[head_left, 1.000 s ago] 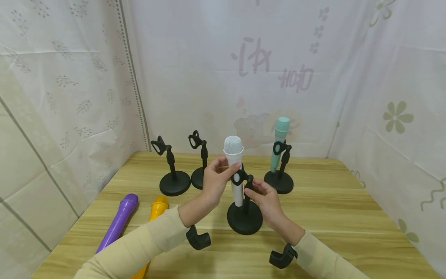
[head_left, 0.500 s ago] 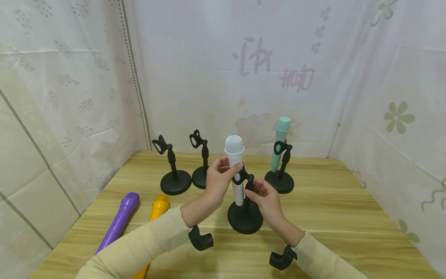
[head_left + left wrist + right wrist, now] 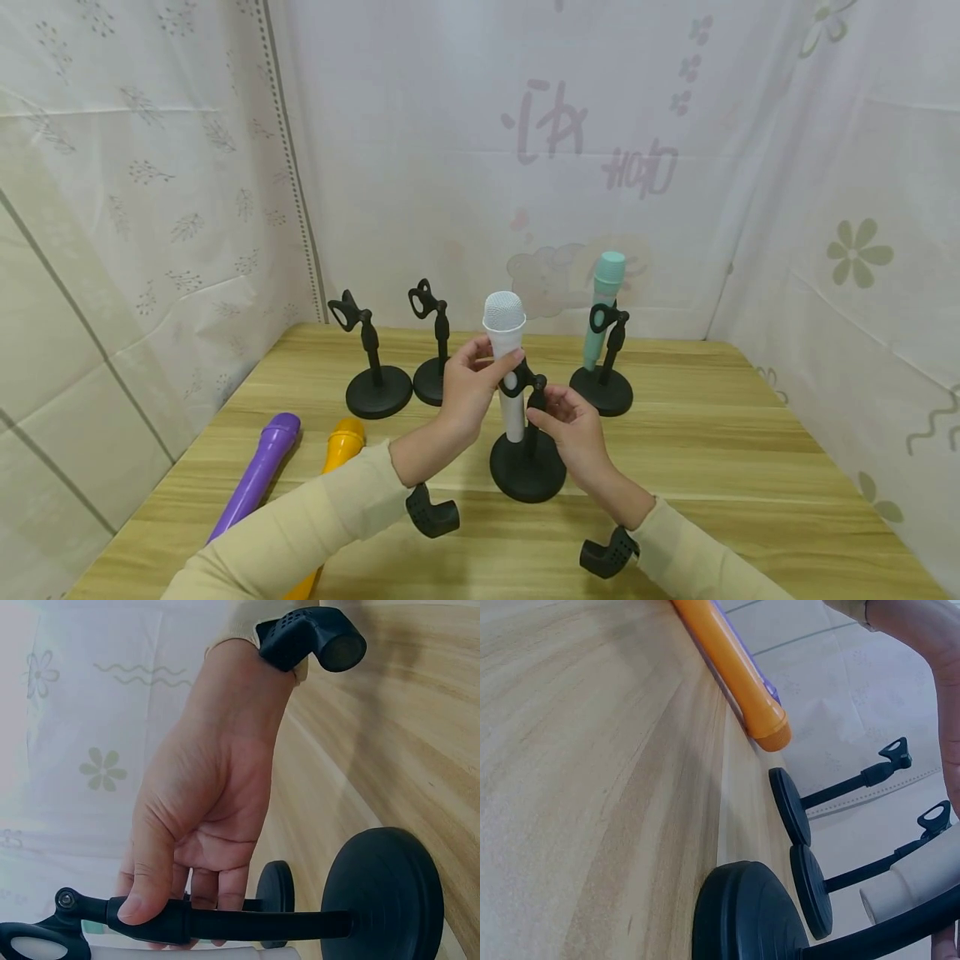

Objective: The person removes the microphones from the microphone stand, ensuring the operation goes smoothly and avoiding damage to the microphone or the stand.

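Microphone (image 3: 505, 338), white, is pinched by your left hand (image 3: 468, 390), mid-frame. Your right hand (image 3: 576, 429) pinches the black stand (image 3: 528, 471) by its stem (image 3: 270, 925).

The person is wearing long, plain cream sleeves (image 3: 300, 517), the fabric creasing softly. A black, elbow-shaped device (image 3: 433, 512) is sitting at each cuff (image 3: 386, 477), its perforated casing ending in a blunt, round face.

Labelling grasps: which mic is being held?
The white mic, pinched by the left hand. The teal mic sits in the rear right stand, untouched; the purple mic and orange mic lie on the table.
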The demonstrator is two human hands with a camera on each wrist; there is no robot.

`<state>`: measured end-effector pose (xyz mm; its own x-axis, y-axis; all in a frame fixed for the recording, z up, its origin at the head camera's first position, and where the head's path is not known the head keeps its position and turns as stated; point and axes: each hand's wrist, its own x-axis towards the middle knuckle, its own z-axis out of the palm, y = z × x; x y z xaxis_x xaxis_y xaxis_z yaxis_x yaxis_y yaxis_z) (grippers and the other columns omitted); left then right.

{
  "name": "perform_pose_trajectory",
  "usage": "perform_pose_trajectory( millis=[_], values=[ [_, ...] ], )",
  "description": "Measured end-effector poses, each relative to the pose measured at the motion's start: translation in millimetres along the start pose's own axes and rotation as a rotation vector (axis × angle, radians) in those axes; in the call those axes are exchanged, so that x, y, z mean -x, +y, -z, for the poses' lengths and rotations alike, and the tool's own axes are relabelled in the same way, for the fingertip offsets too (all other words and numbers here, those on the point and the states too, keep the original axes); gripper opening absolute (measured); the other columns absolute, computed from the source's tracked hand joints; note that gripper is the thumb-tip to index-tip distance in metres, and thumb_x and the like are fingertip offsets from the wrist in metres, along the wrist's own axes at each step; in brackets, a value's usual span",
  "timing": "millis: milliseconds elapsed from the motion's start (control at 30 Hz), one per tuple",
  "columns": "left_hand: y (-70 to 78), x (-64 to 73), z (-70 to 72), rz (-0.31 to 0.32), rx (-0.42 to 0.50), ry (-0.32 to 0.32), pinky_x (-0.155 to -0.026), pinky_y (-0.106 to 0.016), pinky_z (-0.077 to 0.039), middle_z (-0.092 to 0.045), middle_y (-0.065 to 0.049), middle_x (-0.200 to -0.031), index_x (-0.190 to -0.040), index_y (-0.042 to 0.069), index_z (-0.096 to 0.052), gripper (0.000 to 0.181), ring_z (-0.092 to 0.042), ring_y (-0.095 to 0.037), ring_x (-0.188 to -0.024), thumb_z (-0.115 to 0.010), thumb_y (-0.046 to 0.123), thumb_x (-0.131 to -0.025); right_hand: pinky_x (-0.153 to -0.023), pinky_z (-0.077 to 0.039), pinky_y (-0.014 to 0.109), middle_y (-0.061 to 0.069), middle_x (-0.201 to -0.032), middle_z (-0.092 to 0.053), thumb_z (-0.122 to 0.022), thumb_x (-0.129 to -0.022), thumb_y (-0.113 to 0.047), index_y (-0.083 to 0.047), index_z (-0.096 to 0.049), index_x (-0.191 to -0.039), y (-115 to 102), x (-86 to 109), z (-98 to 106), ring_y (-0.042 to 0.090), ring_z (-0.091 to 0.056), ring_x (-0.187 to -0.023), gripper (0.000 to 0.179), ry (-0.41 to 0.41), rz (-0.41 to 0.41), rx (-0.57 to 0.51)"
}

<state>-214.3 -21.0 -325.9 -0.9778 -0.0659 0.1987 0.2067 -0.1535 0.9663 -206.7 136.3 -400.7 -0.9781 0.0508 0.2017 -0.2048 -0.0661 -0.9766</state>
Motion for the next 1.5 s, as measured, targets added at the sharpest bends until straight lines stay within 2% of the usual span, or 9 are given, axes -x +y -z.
perform_pose_trajectory(
  millis=[267,800,1067,1500],
  values=[
    [0.1,-0.8,1.3,0.003,-0.008,0.002,-0.074,-0.031,-0.049,-0.060,-0.005,-0.105,-0.113,0.008,-0.066,0.036,-0.056,-0.019,-0.091,-0.079,0.020,-0.082,-0.082,-0.054,0.028,0.009,-0.106,-0.063,-0.074,-0.084,0.000,0.000,-0.063,-0.110,0.2,-2.2,2.1,0.024,-0.059,-0.096,0.029,-0.008,-0.016,0.014],
    [4.9,-2.7,3.0,0.029,-0.013,0.005,-0.073,-0.031,-0.051,-0.060,-0.005,-0.104,-0.110,0.007,-0.067,0.034,-0.056,-0.019,-0.089,-0.080,0.020,-0.082,-0.082,-0.054,0.028,0.009,-0.109,-0.063,-0.074,-0.084,-0.002,0.000,-0.062,-0.112,3.2,-3.4,2.4,0.022,-0.060,-0.095,0.030,-0.034,0.034,0.044],
    [5.8,-4.2,2.5,0.043,-0.016,0.002,-0.073,-0.032,-0.051,-0.060,-0.005,-0.105,-0.111,0.006,-0.067,0.035,-0.055,-0.019,-0.088,-0.080,0.020,-0.082,-0.082,-0.053,0.026,0.011,-0.109,-0.062,-0.074,-0.084,0.000,0.004,-0.060,-0.112,2.0,-3.7,3.2,0.021,-0.060,-0.095,0.031,-0.040,0.031,0.032],
    [8.4,-4.7,2.0,0.052,-0.036,-0.004,-0.074,-0.033,-0.051,-0.060,-0.006,-0.106,-0.111,0.007,-0.067,0.035,-0.053,-0.019,-0.089,-0.080,0.020,-0.081,-0.082,-0.053,0.026,0.010,-0.108,-0.062,-0.074,-0.085,-0.002,0.002,-0.061,-0.113,2.7,-4.5,4.6,0.021,-0.059,-0.095,0.031,-0.054,0.042,0.049]
  ],
)
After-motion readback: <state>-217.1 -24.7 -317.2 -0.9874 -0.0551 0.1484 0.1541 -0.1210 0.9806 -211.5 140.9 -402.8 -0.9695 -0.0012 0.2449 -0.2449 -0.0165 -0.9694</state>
